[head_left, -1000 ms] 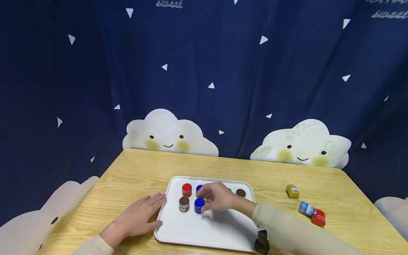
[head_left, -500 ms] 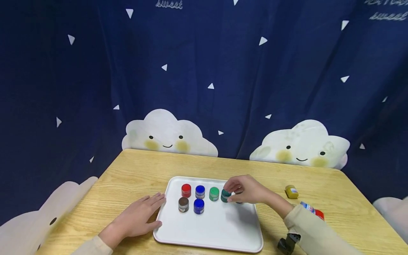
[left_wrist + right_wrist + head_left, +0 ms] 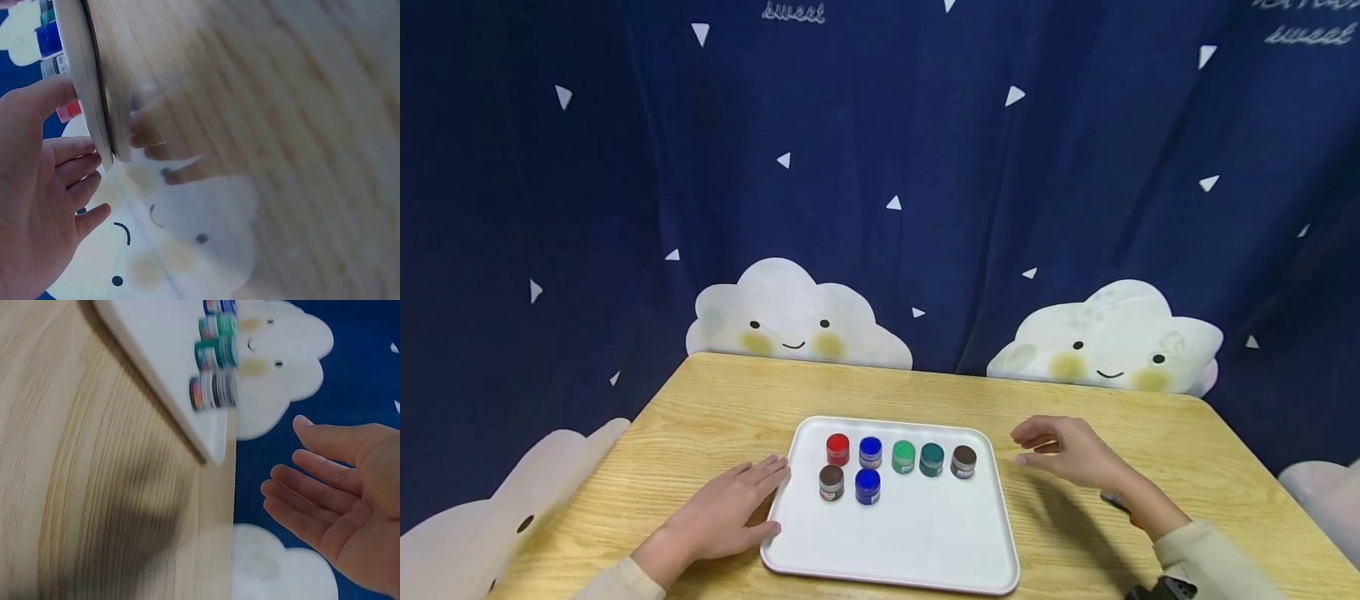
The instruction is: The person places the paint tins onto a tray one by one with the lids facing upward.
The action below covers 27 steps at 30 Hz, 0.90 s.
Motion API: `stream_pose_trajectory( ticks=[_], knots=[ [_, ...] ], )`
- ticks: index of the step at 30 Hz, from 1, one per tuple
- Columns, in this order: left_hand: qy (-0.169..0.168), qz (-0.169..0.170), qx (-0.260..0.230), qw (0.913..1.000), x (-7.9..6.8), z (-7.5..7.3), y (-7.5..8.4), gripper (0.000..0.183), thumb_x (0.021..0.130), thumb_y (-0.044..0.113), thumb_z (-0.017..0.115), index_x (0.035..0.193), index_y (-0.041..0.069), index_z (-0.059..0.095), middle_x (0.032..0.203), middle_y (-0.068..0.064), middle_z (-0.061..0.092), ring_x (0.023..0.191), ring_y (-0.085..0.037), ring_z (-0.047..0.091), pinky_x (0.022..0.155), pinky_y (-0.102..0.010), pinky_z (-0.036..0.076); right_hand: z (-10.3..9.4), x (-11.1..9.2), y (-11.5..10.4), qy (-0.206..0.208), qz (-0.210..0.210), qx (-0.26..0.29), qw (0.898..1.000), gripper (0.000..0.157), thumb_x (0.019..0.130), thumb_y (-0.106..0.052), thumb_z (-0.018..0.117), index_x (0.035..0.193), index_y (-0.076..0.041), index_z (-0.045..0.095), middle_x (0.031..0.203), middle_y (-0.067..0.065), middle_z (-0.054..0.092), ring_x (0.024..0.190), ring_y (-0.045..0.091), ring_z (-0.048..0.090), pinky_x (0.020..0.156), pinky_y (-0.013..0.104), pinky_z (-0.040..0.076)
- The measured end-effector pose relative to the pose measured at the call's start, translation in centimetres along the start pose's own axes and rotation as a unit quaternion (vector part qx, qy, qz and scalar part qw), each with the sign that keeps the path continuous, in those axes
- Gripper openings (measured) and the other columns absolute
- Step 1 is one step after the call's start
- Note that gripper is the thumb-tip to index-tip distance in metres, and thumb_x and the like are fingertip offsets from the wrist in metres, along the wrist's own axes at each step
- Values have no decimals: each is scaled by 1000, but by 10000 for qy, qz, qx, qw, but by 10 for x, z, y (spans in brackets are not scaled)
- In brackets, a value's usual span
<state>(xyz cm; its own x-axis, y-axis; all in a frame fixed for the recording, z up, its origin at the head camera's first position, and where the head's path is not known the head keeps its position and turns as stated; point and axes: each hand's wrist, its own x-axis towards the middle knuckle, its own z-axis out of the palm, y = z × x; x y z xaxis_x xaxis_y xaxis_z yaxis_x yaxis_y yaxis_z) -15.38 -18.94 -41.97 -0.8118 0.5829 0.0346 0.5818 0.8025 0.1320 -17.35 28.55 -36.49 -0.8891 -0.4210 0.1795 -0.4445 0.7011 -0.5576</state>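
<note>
A white tray (image 3: 940,542) lies on the wooden table. Its back row of small paint jars runs red (image 3: 838,450), blue (image 3: 870,452), light green (image 3: 903,457), dark green (image 3: 932,459) and brown (image 3: 963,462). In front stand a second brown jar (image 3: 831,482) and a darker blue jar (image 3: 867,486). My left hand (image 3: 722,517) touches the tray's left rim with fingers extended; the left wrist view shows thumb and fingertips at the edge. Right of the tray, my right hand (image 3: 1071,452) is above the table with loosely bent fingers, nothing in its palm (image 3: 350,494).
Behind my right forearm, a jar (image 3: 1116,502) on the table is mostly hidden. A dark blue curtain (image 3: 955,167) with white cloud prints hangs along the table's far edge. A black wrist device (image 3: 1163,588) sits by the right sleeve.
My right hand has moved right, from the blue jars past the dark green and brown ones, off the tray. It now covers the loose jars at right. The left hand stays put.
</note>
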Motion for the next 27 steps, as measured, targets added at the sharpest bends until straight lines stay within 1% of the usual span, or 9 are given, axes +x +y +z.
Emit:
stream_pose_trajectory(
  ticks=[4,7,10,12,15,18,20,24,27],
  knots=[
    [-29,-15,-9,10000,0,2,-1,68,86,43,65,140,5,49,147,-12,48,137,-29,45,110,-51,41,-12,-16,11,163,310,-196,9992,28,85,-24,73,105,-5,68,102,10,71,89,14,70,74,22,59],
    [-41,10,-7,10000,-1,3,-1,68,86,43,65,140,5,48,147,-12,48,137,-29,45,110,-51,41,-20,-28,18,204,437,-312,9984,28,84,-24,73,105,-5,68,101,9,72,86,3,67,72,20,59],
    [-60,32,-26,10000,-1,4,-1,68,86,43,65,140,5,48,147,-12,48,137,-30,45,109,-52,42,-28,-38,25,174,426,-434,9980,29,83,-22,74,104,-2,68,100,10,72,84,-1,65,71,21,59],
    [-64,21,-42,10000,0,3,-2,68,86,43,65,140,5,48,147,-12,48,137,-30,45,109,-52,41,-33,-44,31,131,412,-597,9973,31,82,-22,75,104,-1,68,99,12,72,83,0,66,69,21,59],
    [-70,-11,-39,10000,1,2,-2,69,86,43,65,140,5,48,148,-12,47,137,-29,45,110,-52,41,-38,-50,40,53,343,-903,9953,33,80,-20,77,103,2,68,98,15,72,81,9,68,68,24,60],
    [-75,-25,-47,10000,1,1,-3,69,86,43,66,140,5,48,148,-12,47,138,-29,45,110,-52,41,-42,-54,46,-67,351,-1342,9903,34,77,-20,78,101,2,69,97,15,72,80,18,69,67,27,60],
    [-74,-19,-33,10000,1,1,-3,69,86,43,65,140,5,48,148,-12,47,138,-30,45,110,-52,41,-44,-56,50,-159,419,-1617,9858,36,75,-21,80,100,3,69,96,14,72,79,21,69,66,29,60],
    [-41,18,14,10000,1,1,-3,69,86,43,65,140,5,48,147,-12,47,137,-29,45,109,-52,42,-45,-58,58,-302,625,-1911,9791,37,72,-21,82,98,2,69,94,12,72,76,22,67,65,30,58],
    [-17,39,49,10000,1,1,-2,69,86,43,65,140,5,48,147,-12,48,137,-29,46,109,-51,42,-45,-59,65,-350,646,-1989,9773,36,72,-20,82,96,2,69,92,11,72,74,20,66,63,28,57]
  ],
)
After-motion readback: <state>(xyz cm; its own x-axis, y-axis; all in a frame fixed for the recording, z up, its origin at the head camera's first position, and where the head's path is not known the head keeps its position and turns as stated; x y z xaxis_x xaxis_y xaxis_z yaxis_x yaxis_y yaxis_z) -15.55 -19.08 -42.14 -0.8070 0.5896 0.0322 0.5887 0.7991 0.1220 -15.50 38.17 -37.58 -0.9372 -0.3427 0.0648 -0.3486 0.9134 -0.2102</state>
